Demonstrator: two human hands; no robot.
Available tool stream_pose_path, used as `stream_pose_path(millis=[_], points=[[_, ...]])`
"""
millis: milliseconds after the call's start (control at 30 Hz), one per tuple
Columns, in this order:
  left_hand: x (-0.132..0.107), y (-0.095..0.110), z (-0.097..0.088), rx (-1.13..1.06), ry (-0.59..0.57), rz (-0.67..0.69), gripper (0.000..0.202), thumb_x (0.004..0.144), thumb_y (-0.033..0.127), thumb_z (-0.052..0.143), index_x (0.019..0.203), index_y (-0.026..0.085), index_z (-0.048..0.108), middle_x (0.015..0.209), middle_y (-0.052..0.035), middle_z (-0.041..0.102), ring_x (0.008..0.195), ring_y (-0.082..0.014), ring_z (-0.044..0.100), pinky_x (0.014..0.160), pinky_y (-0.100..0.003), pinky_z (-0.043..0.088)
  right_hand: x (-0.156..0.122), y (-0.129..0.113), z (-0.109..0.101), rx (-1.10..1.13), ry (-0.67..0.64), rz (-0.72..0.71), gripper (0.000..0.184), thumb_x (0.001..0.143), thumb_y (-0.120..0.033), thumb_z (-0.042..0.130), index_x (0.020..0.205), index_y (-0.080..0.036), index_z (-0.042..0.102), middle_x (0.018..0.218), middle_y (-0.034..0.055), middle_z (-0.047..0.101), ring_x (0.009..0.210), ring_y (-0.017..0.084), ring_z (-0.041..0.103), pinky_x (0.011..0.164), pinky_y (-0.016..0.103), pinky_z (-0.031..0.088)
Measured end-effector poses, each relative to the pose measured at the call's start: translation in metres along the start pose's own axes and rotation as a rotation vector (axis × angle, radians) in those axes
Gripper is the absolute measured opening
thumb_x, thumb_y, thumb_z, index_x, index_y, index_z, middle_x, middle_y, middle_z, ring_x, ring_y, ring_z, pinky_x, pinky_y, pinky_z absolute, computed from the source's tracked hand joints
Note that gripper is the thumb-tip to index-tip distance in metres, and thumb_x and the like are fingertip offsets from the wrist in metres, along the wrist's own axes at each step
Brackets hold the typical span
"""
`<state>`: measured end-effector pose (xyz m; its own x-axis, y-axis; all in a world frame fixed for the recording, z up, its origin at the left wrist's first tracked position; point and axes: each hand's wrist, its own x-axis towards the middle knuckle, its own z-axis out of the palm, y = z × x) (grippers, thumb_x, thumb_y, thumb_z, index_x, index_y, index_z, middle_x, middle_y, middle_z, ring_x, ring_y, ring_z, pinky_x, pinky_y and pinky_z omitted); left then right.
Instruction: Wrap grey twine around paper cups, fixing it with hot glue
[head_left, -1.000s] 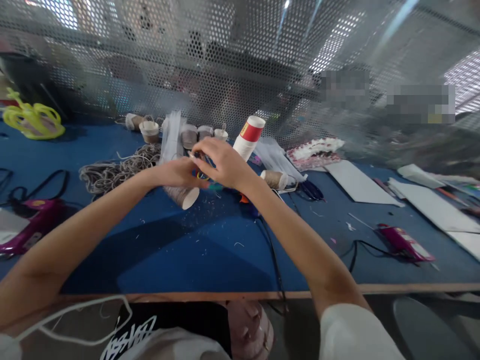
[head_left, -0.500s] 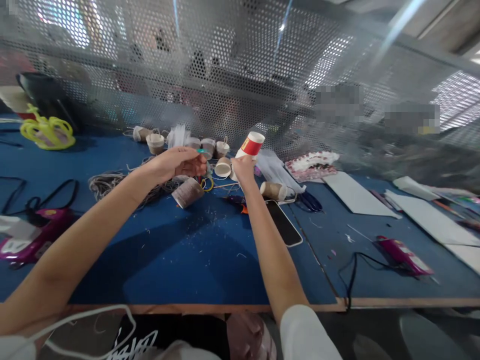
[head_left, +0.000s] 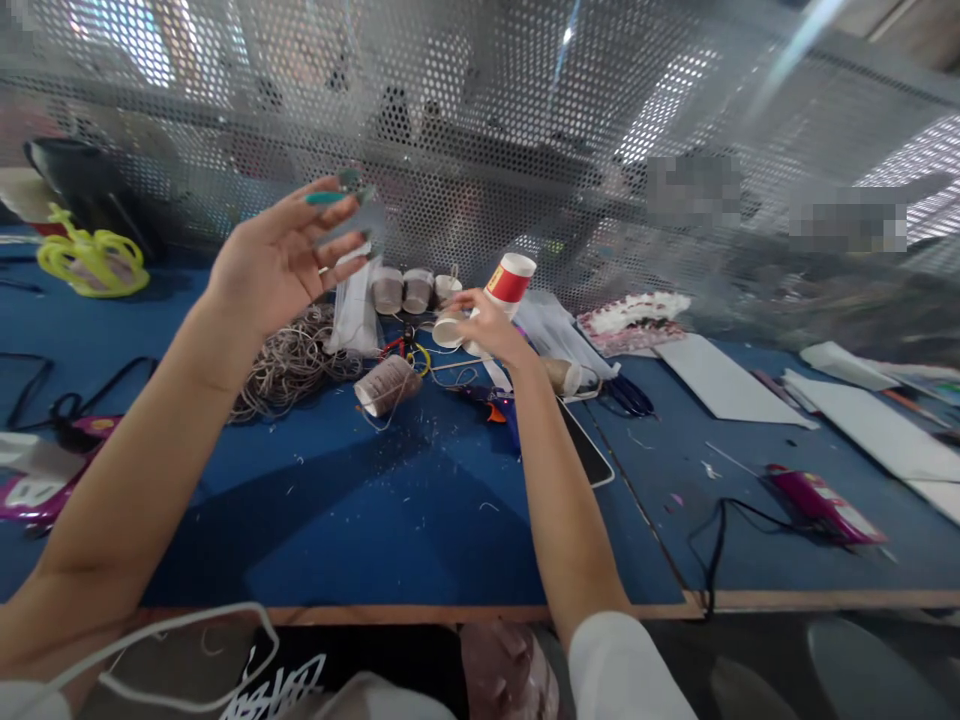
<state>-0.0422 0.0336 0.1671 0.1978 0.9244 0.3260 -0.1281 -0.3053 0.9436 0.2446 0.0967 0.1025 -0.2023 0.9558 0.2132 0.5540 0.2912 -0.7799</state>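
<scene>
My left hand [head_left: 289, 245] is raised over a bundle of grey-brown cord [head_left: 296, 365], its fingers spread and nothing in them; the nails are long and teal. My right hand [head_left: 491, 325] reaches toward a small pale cup [head_left: 448, 331] lying with its mouth toward me. Its thumb and forefinger are apart beside the cup; whether they touch it is unclear. Just behind that hand stands a red and white paper cup [head_left: 511, 280]. Between the hands, a cord-wrapped cup [head_left: 388, 386] lies on its side, near yellow-handled scissors [head_left: 422, 360].
Several small wrapped cups [head_left: 417, 290] line the perforated metal screen [head_left: 480, 150]. A blue glue gun [head_left: 510, 415] and a phone [head_left: 589, 455] lie by my right forearm. Purple tools [head_left: 825, 505] with black cords sit at both sides. A yellow crown [head_left: 94, 265] stands far left.
My left hand has lifted up and left, away from the cord-wrapped cup, and its fingers have spread. My right hand has shifted from the red and white paper cup toward the small pale cup.
</scene>
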Motion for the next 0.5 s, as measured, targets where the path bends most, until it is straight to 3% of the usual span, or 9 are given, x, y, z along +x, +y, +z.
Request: stream_pose_path(millis=[67,133,233,333,433,500], points=[[0.002,-0.007,0.002,0.129,-0.009,-0.012,0.057,0.074,0.053,0.068,0.127,0.033,0.059,0.125,0.0021,0.071,0.134,-0.033,0.053,0.105,-0.047,0.05,-0.006,-0.003,0.007,-0.019,-0.366,-0.026,0.056,0.061,-0.01,0.072,0.115,-0.022,0.059,0.123,0.007,0.061,0.067,0.011,0.062,0.056,0.025,0.053],[0.005,-0.02,0.009,0.303,0.022,-0.061,0.05,0.072,0.048,0.072,0.114,0.023,0.066,0.11,-0.0011,0.074,0.117,-0.0318,0.064,0.098,-0.043,0.053,-0.009,-0.004,0.016,-0.1,-0.578,-0.035,0.067,0.057,-0.007,0.074,0.12,-0.022,0.057,0.128,0.0096,0.059,0.069,0.012,0.063,0.055,0.024,0.052],[0.009,-0.038,0.021,0.539,-0.051,-0.07,0.041,0.073,0.04,0.069,0.106,0.017,0.067,0.101,-0.0009,0.073,0.102,-0.0247,0.066,0.092,-0.037,0.051,-0.008,-0.002,0.029,-0.191,-0.59,-0.047,0.062,0.055,-0.002,0.073,0.113,-0.019,0.061,0.113,0.0068,0.065,0.076,0.014,0.062,0.059,0.023,0.05],[0.006,-0.051,0.034,0.666,-0.119,-0.062,0.039,0.075,0.041,0.067,0.107,0.018,0.065,0.111,-0.0082,0.071,0.098,-0.0259,0.067,0.087,-0.038,0.052,-0.004,0.001,0.04,-0.184,-0.639,-0.051,0.045,0.062,0.002,0.066,0.101,-0.02,0.065,0.088,-0.0005,0.067,0.07,0.011,0.06,0.061,0.022,0.047],[-0.005,-0.064,0.047,0.787,-0.242,-0.101,0.06,0.067,0.049,0.075,0.117,0.019,0.062,0.12,-0.0142,0.067,0.1,-0.0325,0.067,0.083,-0.038,0.052,-0.002,0.001,0.046,-0.2,-0.644,-0.01,0.025,0.072,0.0,0.062,0.088,-0.018,0.067,0.064,-0.005,0.06,0.056,0.009,0.053,0.057,0.023,0.042],[-0.013,-0.077,0.052,0.824,-0.391,-0.159,0.075,0.057,0.05,0.082,0.121,0.019,0.061,0.117,-0.0154,0.068,0.087,-0.0318,0.069,0.076,-0.036,0.052,-0.003,0.0,0.048,-0.207,-0.64,0.039,0.013,0.079,-0.006,0.06,0.082,-0.017,0.066,0.056,-0.0058,0.056,0.048,0.009,0.049,0.053,0.023,0.04]])
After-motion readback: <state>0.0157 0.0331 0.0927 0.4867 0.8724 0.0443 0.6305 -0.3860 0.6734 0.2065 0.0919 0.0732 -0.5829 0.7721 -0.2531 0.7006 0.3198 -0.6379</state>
